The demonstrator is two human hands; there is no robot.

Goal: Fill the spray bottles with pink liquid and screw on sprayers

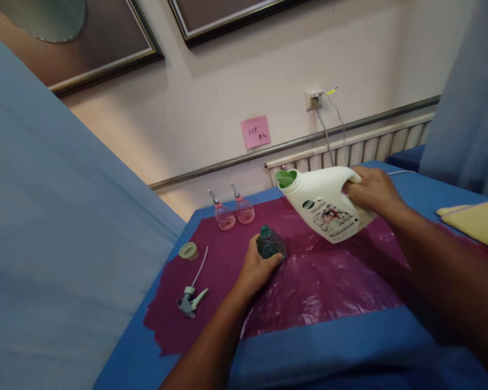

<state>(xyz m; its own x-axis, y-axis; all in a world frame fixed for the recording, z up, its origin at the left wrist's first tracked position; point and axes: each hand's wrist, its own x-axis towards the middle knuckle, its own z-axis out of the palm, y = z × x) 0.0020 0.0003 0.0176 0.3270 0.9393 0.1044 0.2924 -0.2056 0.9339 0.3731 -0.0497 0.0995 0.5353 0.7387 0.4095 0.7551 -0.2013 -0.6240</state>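
Observation:
My left hand (pixel 260 265) is wrapped round a dark green see-through spray bottle (pixel 272 245) whose neck is uncapped. It stands on the purple plastic sheet (pixel 309 290). Above the sheet, my right hand (pixel 376 189) grips the handle of a white detergent jug (pixel 329 208), tilted with its green pour spout (pixel 287 178) toward the left. The spout is higher than the bottle's mouth and to its right; no stream of liquid shows. Left of my left arm lie a trigger sprayer head (pixel 189 302) with its thin tube and a pale green cap (pixel 188 251).
Two clear round bottles (pixel 225 218) with pink tops and pink liquid stand near the wall. A folded yellow cloth (pixel 474 223) lies at the right on the blue surface (pixel 406 192). A blue curtain (pixel 65 227) hangs close on the left. Behind are a radiator (pixel 374 145) and a plugged-in cord.

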